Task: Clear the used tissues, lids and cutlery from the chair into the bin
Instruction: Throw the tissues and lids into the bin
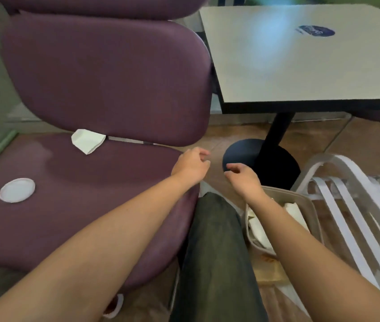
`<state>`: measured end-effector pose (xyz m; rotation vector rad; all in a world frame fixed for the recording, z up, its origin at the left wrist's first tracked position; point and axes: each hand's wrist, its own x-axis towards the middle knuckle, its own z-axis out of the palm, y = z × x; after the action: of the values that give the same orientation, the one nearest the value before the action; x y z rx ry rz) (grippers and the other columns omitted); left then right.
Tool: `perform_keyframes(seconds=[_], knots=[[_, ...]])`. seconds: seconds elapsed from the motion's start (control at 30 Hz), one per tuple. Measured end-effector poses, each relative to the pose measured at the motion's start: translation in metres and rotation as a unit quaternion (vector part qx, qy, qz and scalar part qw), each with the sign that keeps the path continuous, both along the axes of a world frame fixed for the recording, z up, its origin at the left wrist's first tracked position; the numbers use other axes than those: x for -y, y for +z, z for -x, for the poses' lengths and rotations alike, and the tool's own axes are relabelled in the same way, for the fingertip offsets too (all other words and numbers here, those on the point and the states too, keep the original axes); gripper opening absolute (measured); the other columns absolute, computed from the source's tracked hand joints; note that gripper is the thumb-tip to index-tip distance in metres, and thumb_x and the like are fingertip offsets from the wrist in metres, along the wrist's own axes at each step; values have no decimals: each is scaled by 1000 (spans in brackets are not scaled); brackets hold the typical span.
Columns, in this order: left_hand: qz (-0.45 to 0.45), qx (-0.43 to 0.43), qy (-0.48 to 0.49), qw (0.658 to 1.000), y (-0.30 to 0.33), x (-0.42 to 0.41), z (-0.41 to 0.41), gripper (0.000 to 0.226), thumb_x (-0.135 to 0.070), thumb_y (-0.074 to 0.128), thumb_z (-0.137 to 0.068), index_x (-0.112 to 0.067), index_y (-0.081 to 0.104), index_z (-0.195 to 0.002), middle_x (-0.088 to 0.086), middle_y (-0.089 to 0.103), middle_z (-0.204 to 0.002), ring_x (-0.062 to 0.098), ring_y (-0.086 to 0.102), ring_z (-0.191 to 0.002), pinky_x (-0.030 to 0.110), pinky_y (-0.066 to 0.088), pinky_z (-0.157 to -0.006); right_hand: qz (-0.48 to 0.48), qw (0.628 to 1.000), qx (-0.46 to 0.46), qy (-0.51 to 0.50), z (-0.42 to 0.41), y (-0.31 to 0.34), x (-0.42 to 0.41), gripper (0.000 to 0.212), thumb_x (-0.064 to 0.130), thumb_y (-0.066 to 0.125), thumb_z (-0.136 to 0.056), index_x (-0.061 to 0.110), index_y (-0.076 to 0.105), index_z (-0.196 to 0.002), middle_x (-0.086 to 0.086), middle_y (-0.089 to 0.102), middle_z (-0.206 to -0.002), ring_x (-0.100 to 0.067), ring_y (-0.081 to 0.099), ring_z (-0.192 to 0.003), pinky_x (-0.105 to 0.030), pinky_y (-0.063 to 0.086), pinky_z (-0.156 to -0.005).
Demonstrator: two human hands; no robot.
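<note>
Now both hands hang empty w/ loosely curled fingers — left hand (192, 165) over the front-right edge of the purple chair (86, 219) seat, right hand (242, 174) just above the beige bin (313, 206), which sits on the floor beside the person's dark-trousered leg (216, 252) and holds white paper. On the seat: a crumpled white tissue (88, 141) at the back by the backrest gap, w/ what looks like cutlery (128, 140) — thin, silvery, too blurred to be sure — touching it on the right, and a round white lid (17, 190) nr the left edge, well apart from both. Pale surface (300, 66) on a black pedestal stands at upper right, white slatted chair (358, 217) at right.
</note>
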<state>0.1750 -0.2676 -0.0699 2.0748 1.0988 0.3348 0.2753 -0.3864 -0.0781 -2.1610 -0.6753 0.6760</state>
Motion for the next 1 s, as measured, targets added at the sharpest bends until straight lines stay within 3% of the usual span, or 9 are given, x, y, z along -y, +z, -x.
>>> perform_keyframes(seconds=[0.17, 0.4, 0.57, 0.77, 0.9, 1.0], knots=[[-60, -51, 58, 995, 10, -46, 72, 29, -31, 59, -90, -31, 59, -119, -4, 58, -121, 20, 51, -118, 39, 43, -101, 13, 996, 18, 84, 47, 12, -68, 35, 26, 57, -90, 21, 65, -124, -3, 66, -125, -27, 51, -126, -39, 41, -107], [-64, -96, 149, 982, 10, -95, 181, 31, -29, 57, -91, -30, 58, -122, 1, 55, -122, 23, 49, -120, 42, 43, -102, 12, 983, 54, 174, 126, 12, -152, 28, 28, 60, -88, 26, 68, -114, -3, 67, -122, -26, 53, -123, -35, 42, -105], [-72, -122, 191, 971, 2, -119, 249, 32, -20, 53, -91, -30, 61, -121, 4, 54, -124, 26, 51, -120, 44, 43, -102, 11, 970, 62, 236, 182, 10, -190, 31, 24, 56, -89, 24, 65, -118, -4, 64, -124, -27, 46, -126, -36, 43, -103], [-96, -221, 207, 948, -11, -150, 323, 47, -4, 44, -88, -31, 59, -124, 5, 49, -127, 27, 42, -126, 42, 41, -99, 20, 954, 86, 287, 231, -1, -230, 34, 21, 52, -89, 24, 62, -122, -3, 60, -126, -26, 38, -129, -35, 43, -98], [-110, -260, 250, 926, -28, -167, 360, 38, -22, 55, -91, -27, 55, -129, 9, 40, -138, 30, 33, -131, 42, 33, -105, 30, 950, 99, 295, 248, -10, -256, 36, 21, 53, -89, 23, 61, -124, -3, 58, -129, -26, 37, -131, -37, 42, -103], [-107, -266, 282, 915, -40, -176, 377, 52, -31, 61, -90, -26, 45, -139, 11, 23, -152, 33, 21, -138, 47, 30, -107, 30, 945, 117, 303, 256, -17, -276, 38, 20, 55, -88, 22, 60, -125, -4, 58, -130, -26, 38, -130, -38, 41, -104]])
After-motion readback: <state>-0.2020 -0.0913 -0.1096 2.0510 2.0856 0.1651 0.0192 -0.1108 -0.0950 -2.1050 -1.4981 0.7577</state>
